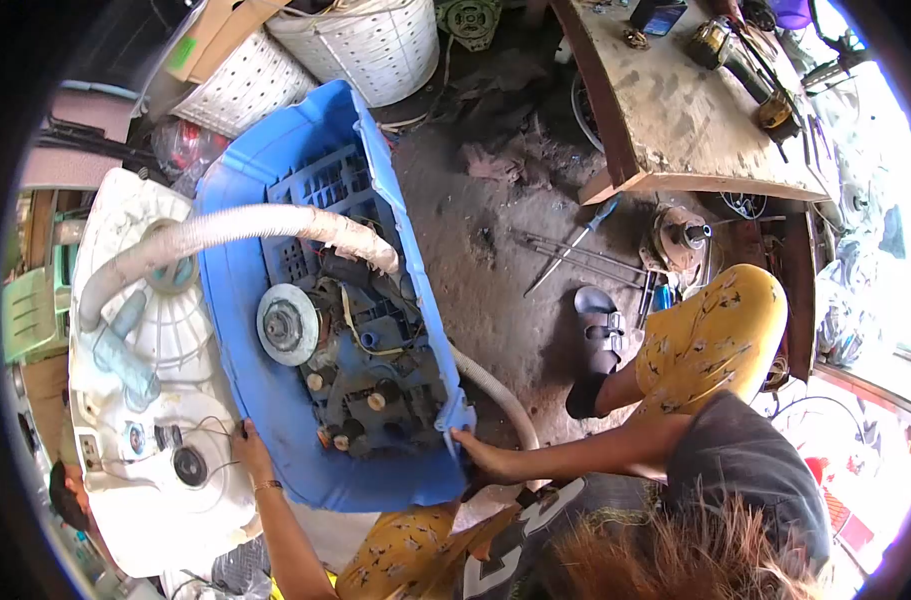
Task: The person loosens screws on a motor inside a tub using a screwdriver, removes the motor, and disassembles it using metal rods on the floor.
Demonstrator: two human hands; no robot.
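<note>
A blue plastic machine casing [330, 490], apparently from a washing machine, stands tilted in front of me with its open side facing up. Inside it are a round grey pulley [287, 325], wires and dark mechanical parts. My left hand [253, 452] grips the casing's left edge near the bottom corner. At the right lower corner, my right hand [483, 458] is closed on the edge, its fingertips partly hidden. A ribbed whitish hose [245, 226] arches over the casing from the white plastic tub unit [165, 510] lying at its left.
White perforated drums [375, 50] stand behind the casing. On the floor to the right lie a screwdriver [572, 245], metal rods and a motor [675, 238]. A wooden table [695, 130] with power tools is at upper right. A grey hose [500, 395] runs beside the casing.
</note>
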